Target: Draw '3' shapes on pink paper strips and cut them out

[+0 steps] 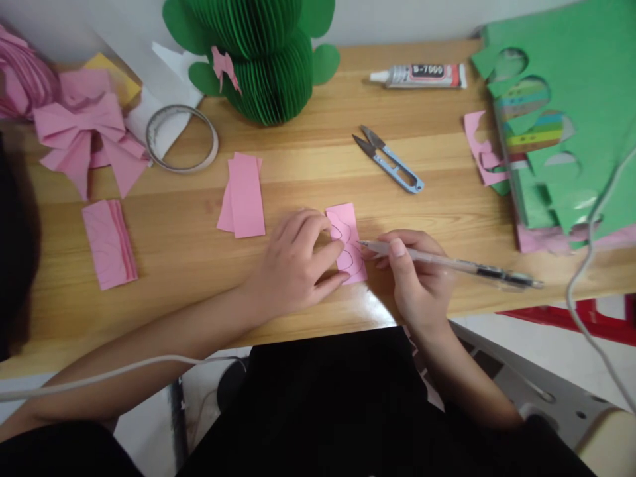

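A small pink paper strip point(354, 228) with curved outlines drawn in dark ink lies on the wooden table in front of me. My left hand point(303, 258) rests at its left side, fingers apart and bent, fingertips pressing on the paper. Pinched in my right hand point(420, 275) is a clear pen point(460, 264), its tip at the strip's right edge. Two overlapping pink strips point(248, 195) lie beyond my left hand. Farther left sits a stack of pink strips point(108, 245), the top one bearing faint curved lines.
Thread snips point(392, 162), a glue tube point(427, 76) and a green honeycomb paper figure point(271, 83) stand beyond my hands. At left are a tape roll point(214, 149) and a pink paper bow point(92, 126). Green cut sheets point(591, 86) and a white cable point(591, 245) lie at right.
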### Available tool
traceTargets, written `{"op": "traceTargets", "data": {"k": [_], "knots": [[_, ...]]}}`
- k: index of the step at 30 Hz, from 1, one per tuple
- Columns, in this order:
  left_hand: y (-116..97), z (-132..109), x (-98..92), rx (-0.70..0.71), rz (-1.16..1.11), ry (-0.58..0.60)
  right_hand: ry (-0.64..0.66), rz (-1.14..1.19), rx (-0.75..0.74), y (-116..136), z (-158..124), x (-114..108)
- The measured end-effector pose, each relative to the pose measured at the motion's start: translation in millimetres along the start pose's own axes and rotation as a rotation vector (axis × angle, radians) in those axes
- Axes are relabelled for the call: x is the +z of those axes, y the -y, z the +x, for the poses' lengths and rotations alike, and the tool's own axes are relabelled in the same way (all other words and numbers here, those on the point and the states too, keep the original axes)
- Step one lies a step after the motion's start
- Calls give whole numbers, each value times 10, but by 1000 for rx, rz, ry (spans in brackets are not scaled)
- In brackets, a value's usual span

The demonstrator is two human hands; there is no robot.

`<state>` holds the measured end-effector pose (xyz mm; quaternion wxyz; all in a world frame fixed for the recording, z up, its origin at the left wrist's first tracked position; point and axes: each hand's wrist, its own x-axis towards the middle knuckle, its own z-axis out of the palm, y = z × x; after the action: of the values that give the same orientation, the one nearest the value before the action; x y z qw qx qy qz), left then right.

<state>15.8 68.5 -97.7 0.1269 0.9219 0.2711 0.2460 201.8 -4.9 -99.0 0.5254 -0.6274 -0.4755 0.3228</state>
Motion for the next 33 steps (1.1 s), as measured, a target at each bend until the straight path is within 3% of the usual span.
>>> {"op": "traceTargets", "data": {"k": [33], "knots": [[-14,1,0,-2,36,-24,0,22,-6,33,44,29]]}}
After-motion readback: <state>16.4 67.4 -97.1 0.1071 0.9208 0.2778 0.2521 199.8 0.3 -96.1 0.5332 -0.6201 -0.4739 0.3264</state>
